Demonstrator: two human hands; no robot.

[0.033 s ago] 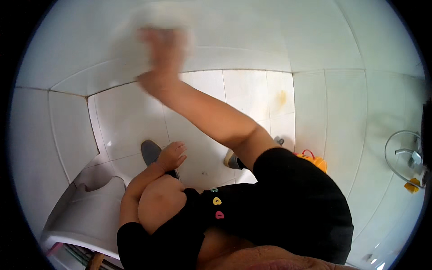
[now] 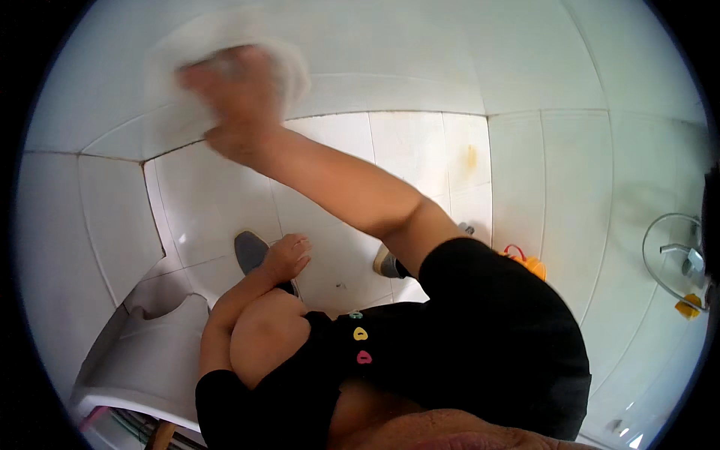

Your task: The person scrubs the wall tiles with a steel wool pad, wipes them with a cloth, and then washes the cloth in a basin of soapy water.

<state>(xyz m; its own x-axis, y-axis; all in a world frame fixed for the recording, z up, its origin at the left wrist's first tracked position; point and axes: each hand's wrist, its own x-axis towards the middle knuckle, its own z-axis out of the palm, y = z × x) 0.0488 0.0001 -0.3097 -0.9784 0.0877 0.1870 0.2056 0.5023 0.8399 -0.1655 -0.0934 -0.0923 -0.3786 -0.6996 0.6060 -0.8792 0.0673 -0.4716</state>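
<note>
My right hand [image 2: 244,94] is stretched far out against the pale tiled wall [image 2: 420,52] ahead, smeared by motion. Beneath and around it shows a blurred whitish cloth [image 2: 294,79], which the hand presses to the tiles; the finger grip is hard to make out. My left forearm lies along my bent left knee. Beyond the knee, my left hand [image 2: 285,256] hangs over a grey shoe [image 2: 250,251] with its fingers loosely stretched, and it holds nothing.
White floor tiles [image 2: 330,225] carry a yellowish stain [image 2: 471,157]. A white plastic stool or stand [image 2: 154,345] is at the left. On the right are an orange container with a red handle [image 2: 534,266], a wall tap [image 2: 675,250] with a looped hose, and a yellow object [image 2: 688,306].
My right hand has swept left along the wall with the whitish cloth. My left hand keeps its place by the knee.
</note>
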